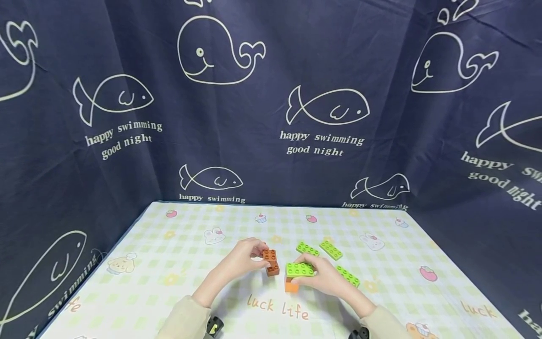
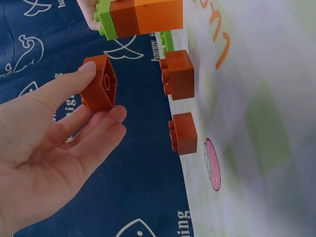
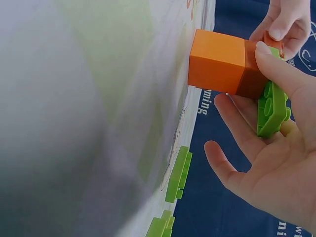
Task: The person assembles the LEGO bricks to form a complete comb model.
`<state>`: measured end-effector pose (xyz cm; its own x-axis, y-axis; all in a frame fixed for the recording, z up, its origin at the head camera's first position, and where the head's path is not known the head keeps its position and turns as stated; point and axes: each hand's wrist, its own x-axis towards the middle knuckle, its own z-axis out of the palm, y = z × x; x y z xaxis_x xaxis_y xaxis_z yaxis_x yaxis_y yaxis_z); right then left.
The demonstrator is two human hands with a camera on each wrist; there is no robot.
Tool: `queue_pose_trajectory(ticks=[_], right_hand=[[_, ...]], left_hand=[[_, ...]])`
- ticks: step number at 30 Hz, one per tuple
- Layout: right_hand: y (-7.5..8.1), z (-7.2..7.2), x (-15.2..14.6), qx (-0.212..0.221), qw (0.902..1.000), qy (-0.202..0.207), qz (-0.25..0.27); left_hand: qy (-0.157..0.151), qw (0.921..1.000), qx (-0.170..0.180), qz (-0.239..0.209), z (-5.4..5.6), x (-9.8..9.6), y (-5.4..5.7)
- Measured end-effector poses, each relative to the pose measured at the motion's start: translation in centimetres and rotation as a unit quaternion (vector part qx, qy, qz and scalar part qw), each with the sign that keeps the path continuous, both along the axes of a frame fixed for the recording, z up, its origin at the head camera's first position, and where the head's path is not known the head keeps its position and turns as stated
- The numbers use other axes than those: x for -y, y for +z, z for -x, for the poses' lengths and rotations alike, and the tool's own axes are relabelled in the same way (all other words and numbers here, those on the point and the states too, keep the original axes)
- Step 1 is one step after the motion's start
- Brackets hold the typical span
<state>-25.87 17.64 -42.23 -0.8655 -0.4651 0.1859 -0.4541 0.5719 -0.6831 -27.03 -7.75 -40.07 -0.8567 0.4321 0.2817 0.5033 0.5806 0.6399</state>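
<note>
My left hand [image 1: 249, 255] pinches a reddish-brown toy building brick [image 2: 101, 83] between thumb and fingers, raised off the table. Two more brown bricks, a nearer one [image 2: 179, 76] and a smaller-looking one [image 2: 184, 133], stand on the table beside it in the left wrist view. My right hand [image 1: 321, 274] grips the top of a small stack, its thumb against a brown brick [image 3: 253, 73] and a green studded plate [image 1: 299, 269]. That plate lies uppermost and overhangs to the right. An orange brick [image 3: 217, 60] forms the bottom of the stack, apparently on the table.
Behind the right hand lie two loose green plates, one to the left [image 1: 307, 249] and one to the right [image 1: 331, 250]. A third green plate [image 1: 348, 276] is right of that hand. A dark blue curtain [image 1: 271, 179] surrounds the checked tablecloth [image 1: 190, 292].
</note>
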Motion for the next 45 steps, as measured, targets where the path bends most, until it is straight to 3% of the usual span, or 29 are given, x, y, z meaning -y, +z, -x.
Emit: queue_pose_trajectory(ticks=[8, 23, 40, 45], right_hand=[[0.0, 0.1, 0.0, 0.004, 1.0, 0.005, 0.003], [0.0, 0.0, 0.0, 0.002, 0.9999, 0.011, 0.003], [-0.2, 0.1, 0.0, -0.007, 0.9999, 0.01, 0.003], [-0.2, 0.0, 0.0, -0.016, 0.9998, 0.007, -0.004]], left_hand=[[-0.002, 0.9993, 0.006, -0.036, -0.2, -0.6, 0.3], [-0.023, 0.9987, 0.006, -0.044, -0.7, -1.8, 0.4], [-0.046, 0.9976, -0.015, -0.049, -1.0, -3.4, 0.2], [-0.064, 0.996, -0.043, -0.045, -1.0, -3.7, 0.0]])
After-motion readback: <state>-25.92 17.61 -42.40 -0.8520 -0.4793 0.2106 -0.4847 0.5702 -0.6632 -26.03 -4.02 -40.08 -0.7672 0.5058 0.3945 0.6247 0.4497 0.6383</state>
